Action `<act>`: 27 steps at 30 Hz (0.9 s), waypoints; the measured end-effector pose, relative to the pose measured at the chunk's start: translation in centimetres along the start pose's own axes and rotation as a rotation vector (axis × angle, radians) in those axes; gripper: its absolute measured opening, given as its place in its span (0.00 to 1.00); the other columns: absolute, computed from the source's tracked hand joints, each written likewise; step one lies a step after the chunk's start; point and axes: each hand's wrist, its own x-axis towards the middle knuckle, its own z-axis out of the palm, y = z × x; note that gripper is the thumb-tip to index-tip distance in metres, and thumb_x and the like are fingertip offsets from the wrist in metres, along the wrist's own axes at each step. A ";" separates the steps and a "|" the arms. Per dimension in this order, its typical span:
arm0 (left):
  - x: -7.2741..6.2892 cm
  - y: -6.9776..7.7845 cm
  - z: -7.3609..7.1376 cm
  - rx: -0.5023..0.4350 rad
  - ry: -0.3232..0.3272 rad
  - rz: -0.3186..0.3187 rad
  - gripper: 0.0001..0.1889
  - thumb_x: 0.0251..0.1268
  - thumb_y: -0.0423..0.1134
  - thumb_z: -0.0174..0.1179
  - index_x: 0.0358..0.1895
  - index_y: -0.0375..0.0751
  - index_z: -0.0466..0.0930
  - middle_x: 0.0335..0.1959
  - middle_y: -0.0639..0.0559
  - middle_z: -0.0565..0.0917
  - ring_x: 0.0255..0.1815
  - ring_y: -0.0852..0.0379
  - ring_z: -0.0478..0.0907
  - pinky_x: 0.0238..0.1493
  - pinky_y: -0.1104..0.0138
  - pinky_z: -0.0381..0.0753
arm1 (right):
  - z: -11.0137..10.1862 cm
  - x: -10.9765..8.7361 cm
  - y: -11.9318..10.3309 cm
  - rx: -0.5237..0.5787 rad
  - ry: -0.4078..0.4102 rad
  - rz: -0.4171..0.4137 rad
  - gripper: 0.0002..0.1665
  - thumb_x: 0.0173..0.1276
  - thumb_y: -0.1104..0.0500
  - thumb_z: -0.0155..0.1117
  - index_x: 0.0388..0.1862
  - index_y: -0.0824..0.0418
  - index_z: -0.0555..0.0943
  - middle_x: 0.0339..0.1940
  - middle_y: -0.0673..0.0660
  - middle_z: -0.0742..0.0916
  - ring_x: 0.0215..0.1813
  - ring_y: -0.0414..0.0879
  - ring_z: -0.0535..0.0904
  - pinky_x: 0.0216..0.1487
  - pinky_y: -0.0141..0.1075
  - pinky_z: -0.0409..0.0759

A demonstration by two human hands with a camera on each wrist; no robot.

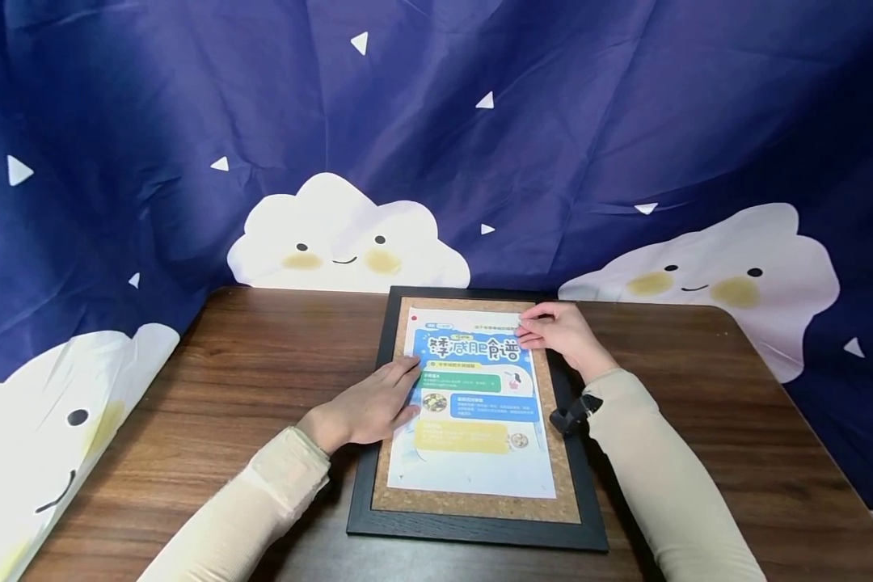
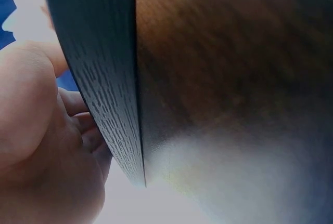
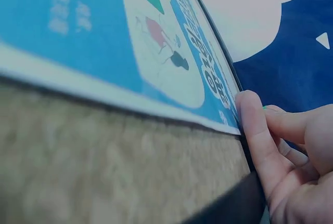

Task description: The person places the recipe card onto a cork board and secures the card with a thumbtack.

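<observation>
A printed poster sheet (image 1: pixel 473 473) with blue, green and yellow panels lies on a black-framed cork board (image 1: pixel 480 508). A red thumbtack (image 1: pixel 414 318) sits at the sheet's top left corner. My left hand (image 1: pixel 378 404) rests flat over the board's left side, fingertips on the sheet's edge. At the sheet's top right corner, my right hand (image 1: pixel 560 331) pinches a small green thumbtack (image 3: pixel 268 108) between thumb and forefinger; only a sliver of it shows in the right wrist view. In the left wrist view the black frame (image 2: pixel 106 89) runs beside the left palm.
The board lies on a dark brown wooden table (image 1: pixel 284 347), its top side near the table's far edge. Behind hangs a blue curtain (image 1: pixel 538 162) with smiling white clouds. A black wrist strap (image 1: pixel 576 414) is on the right sleeve.
</observation>
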 end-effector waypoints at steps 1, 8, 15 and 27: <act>0.0 0.0 0.0 -0.001 0.000 -0.001 0.36 0.90 0.49 0.47 0.86 0.27 0.52 0.89 0.33 0.51 0.91 0.39 0.49 0.89 0.49 0.56 | 0.1 0.2 0.0 -0.001 0.004 0.009 0.22 0.82 0.71 0.59 0.69 0.83 0.73 0.39 0.61 0.94 0.36 0.42 0.93 0.46 0.36 0.93; 0.0 0.2 -0.1 0.005 0.007 0.008 0.36 0.90 0.49 0.47 0.86 0.26 0.52 0.89 0.33 0.52 0.91 0.38 0.49 0.89 0.49 0.56 | 0.5 0.8 -0.4 0.004 0.025 0.059 0.22 0.81 0.72 0.59 0.69 0.81 0.74 0.37 0.58 0.93 0.36 0.43 0.93 0.48 0.38 0.93; -0.1 0.1 -0.1 0.001 0.010 0.006 0.36 0.90 0.49 0.47 0.86 0.25 0.52 0.89 0.32 0.52 0.91 0.38 0.49 0.89 0.49 0.55 | 0.8 1.3 -1.0 0.019 0.035 0.117 0.23 0.80 0.73 0.60 0.70 0.81 0.75 0.38 0.60 0.92 0.37 0.43 0.92 0.51 0.39 0.93; 0.1 0.1 -0.2 0.017 0.008 0.009 0.36 0.91 0.49 0.47 0.86 0.26 0.52 0.89 0.33 0.52 0.91 0.38 0.49 0.89 0.49 0.56 | 0.8 1.8 -1.9 0.015 0.042 0.193 0.24 0.78 0.74 0.62 0.70 0.81 0.74 0.32 0.55 0.92 0.35 0.43 0.92 0.50 0.38 0.93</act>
